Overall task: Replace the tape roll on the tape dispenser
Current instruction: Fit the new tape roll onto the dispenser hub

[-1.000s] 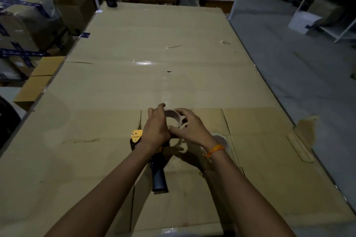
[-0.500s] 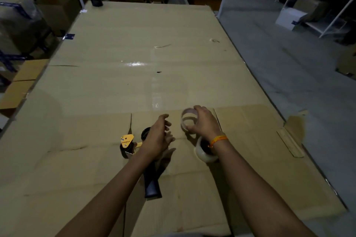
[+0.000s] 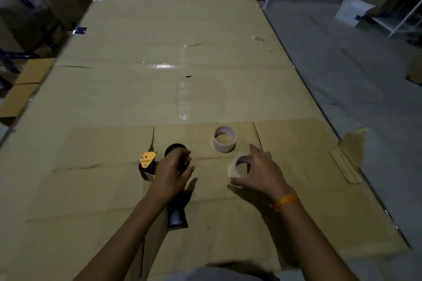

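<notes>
Now the spent pale cardboard core point(image 3: 224, 139) sits discarded on the cardboard-covered counter point(image 3: 159, 52), toward its near edge. My right hand point(image 3: 260, 174), fingers spread, reaches over the fresh whitish tape roll point(image 3: 237, 166), seemingly not yet gripping. My left hand point(image 3: 171, 171) steadies the black-handled, yellow-plated dispenser point(image 3: 175, 214), well apart. Next: seat the roll on the hub.

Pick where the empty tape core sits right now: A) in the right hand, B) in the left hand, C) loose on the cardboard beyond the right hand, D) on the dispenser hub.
C: the empty core stands alone on the cardboard, beyond the right hand, touched by neither hand.
</notes>
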